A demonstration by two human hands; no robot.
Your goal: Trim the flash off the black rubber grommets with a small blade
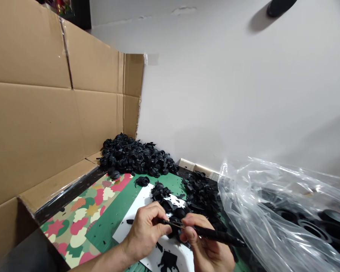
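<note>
My left hand (pixel 147 226) is closed in a pinch on a small black part, mostly covered by the fingers. From the right, my right hand (pixel 205 241) grips a black pen-shaped tool (pixel 219 235) whose thin metal tip points left to the pinched part. Whether the tip touches it I cannot tell. Beneath both hands lies a white sheet (pixel 123 230) with black scraps (pixel 168 260) on it. A dark pointed end (pixel 129 221) shows left of my left hand; what it belongs to is hidden.
A large heap of black rubbery parts (pixel 133 156) fills the back corner against a cardboard wall (pixel 99 71). Black shavings (pixel 201 192) are piled right of the sheet. A clear plastic bag (pixel 243 211) holds black rings at the right. A green mat (pixel 110 223) and patterned paper (pixel 82 215) lie left.
</note>
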